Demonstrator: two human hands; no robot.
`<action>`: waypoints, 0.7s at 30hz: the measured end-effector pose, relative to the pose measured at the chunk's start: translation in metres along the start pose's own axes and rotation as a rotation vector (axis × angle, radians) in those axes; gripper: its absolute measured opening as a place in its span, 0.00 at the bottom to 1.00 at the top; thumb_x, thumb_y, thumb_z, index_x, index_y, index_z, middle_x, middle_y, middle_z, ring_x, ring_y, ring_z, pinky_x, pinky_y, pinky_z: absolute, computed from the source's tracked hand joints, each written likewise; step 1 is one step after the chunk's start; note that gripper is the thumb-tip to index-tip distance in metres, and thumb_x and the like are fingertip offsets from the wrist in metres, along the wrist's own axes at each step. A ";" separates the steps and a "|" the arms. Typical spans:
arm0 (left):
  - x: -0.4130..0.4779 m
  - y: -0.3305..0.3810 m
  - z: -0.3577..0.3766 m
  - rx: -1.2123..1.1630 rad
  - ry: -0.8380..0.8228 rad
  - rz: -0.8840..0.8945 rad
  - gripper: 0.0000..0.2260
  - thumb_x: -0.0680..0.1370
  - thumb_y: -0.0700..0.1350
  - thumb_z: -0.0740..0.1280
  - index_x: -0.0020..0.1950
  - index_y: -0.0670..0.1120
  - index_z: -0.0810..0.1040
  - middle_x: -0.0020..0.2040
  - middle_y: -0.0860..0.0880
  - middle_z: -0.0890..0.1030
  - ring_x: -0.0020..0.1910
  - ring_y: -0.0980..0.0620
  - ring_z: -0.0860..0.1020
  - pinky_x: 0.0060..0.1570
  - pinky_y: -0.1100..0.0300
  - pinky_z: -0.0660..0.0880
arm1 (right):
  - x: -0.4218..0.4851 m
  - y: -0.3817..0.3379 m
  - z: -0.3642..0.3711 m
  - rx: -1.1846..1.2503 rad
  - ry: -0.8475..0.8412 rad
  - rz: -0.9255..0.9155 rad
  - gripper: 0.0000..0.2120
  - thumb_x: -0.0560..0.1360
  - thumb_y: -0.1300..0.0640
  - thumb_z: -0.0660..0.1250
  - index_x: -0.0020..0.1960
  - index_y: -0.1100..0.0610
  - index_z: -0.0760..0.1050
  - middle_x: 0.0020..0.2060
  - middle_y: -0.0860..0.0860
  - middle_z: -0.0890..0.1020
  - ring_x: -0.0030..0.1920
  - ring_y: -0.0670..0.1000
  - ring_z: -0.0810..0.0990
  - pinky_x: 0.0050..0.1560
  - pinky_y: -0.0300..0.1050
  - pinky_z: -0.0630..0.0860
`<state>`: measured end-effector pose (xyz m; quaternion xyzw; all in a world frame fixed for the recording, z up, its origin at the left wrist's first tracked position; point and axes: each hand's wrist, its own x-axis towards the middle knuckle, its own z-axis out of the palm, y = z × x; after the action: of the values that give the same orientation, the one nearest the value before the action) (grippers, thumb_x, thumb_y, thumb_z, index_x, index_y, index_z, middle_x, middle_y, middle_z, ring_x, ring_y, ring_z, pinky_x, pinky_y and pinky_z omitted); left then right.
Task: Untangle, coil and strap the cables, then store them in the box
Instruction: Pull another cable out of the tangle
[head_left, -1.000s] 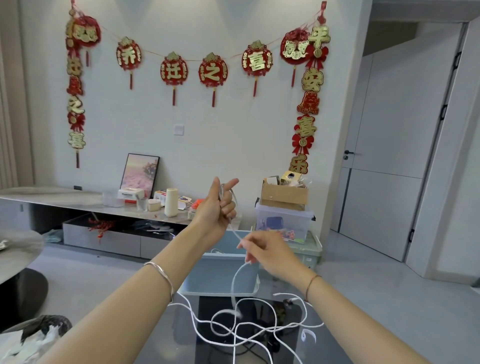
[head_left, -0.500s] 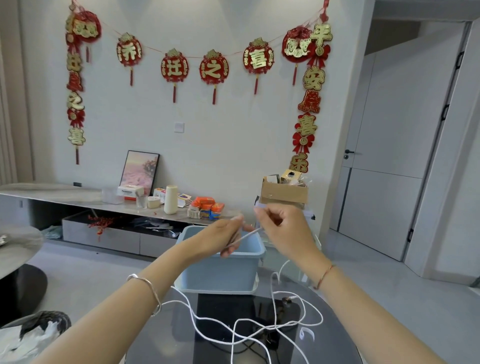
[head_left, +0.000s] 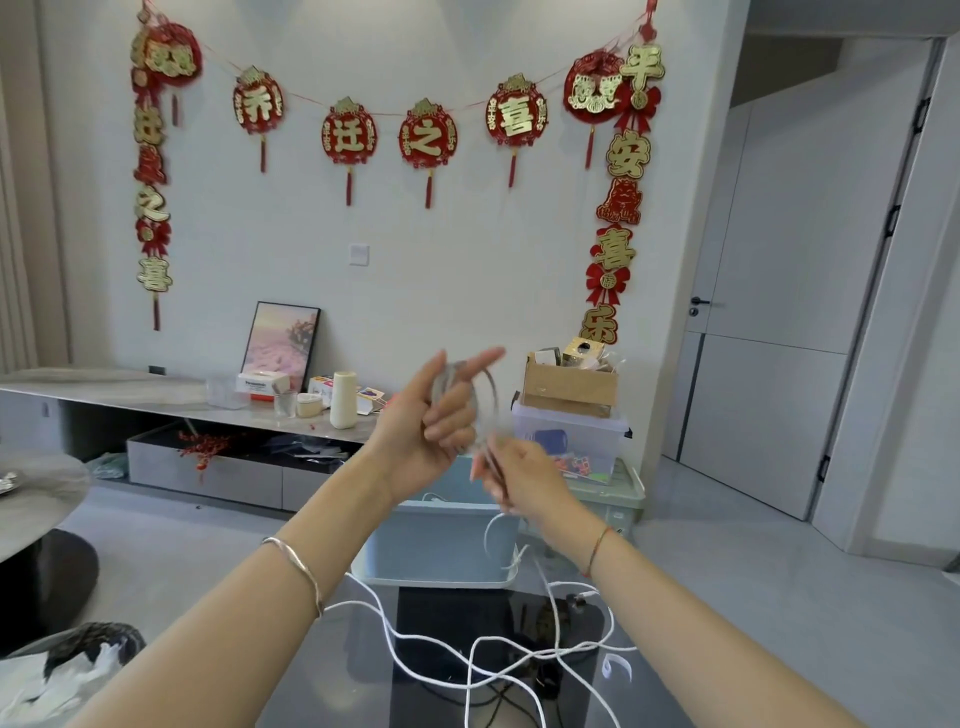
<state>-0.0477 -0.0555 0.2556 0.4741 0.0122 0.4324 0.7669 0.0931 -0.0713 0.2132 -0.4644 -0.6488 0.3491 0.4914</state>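
Note:
A white cable (head_left: 519, 660) lies in tangled loops on the dark glass table (head_left: 363, 675) in front of me. One strand rises from the tangle to my hands. My left hand (head_left: 431, 421) is raised at chest height, and its curled fingers hold a small coil of the cable, index finger pointing out. My right hand (head_left: 519, 478) sits just below and to the right, pinching the cable and guiding it; it is blurred by motion. A light blue box (head_left: 441, 545) stands open on the table's far edge, behind my hands. A small white strap (head_left: 618, 667) lies on the table at right.
A low grey sideboard (head_left: 156, 400) with small items runs along the wall at left. Clear plastic bins topped by a cardboard box (head_left: 569, 384) stand right of the blue box. A round table (head_left: 36, 499) is at far left. Crumpled white material (head_left: 57, 675) lies at lower left.
My left hand has risen from beside the box rim back to chest height with the coil. My right hand dropped below it, bringing the cable round for another loop.

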 end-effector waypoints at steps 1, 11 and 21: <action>0.004 0.002 -0.003 -0.008 0.087 0.076 0.21 0.81 0.54 0.53 0.64 0.43 0.76 0.22 0.53 0.57 0.18 0.58 0.56 0.18 0.68 0.61 | -0.005 0.005 0.004 -0.070 -0.056 -0.013 0.25 0.83 0.50 0.51 0.34 0.59 0.74 0.19 0.49 0.67 0.18 0.42 0.63 0.22 0.34 0.60; 0.009 -0.018 -0.033 0.903 0.575 0.242 0.18 0.83 0.53 0.54 0.42 0.45 0.75 0.22 0.52 0.74 0.24 0.57 0.74 0.35 0.66 0.74 | -0.035 -0.013 0.003 -0.910 -0.189 -0.351 0.16 0.78 0.45 0.60 0.39 0.55 0.76 0.24 0.46 0.69 0.27 0.44 0.67 0.31 0.44 0.63; -0.012 -0.037 -0.015 0.889 -0.002 -0.320 0.26 0.81 0.60 0.49 0.50 0.49 0.84 0.26 0.53 0.60 0.24 0.56 0.58 0.26 0.68 0.62 | -0.007 -0.033 -0.040 -0.342 0.264 -0.456 0.25 0.78 0.52 0.65 0.28 0.66 0.68 0.24 0.65 0.70 0.26 0.51 0.65 0.31 0.51 0.66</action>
<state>-0.0382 -0.0593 0.2152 0.7492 0.2682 0.2610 0.5465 0.1237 -0.0891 0.2521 -0.4240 -0.7160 0.0523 0.5521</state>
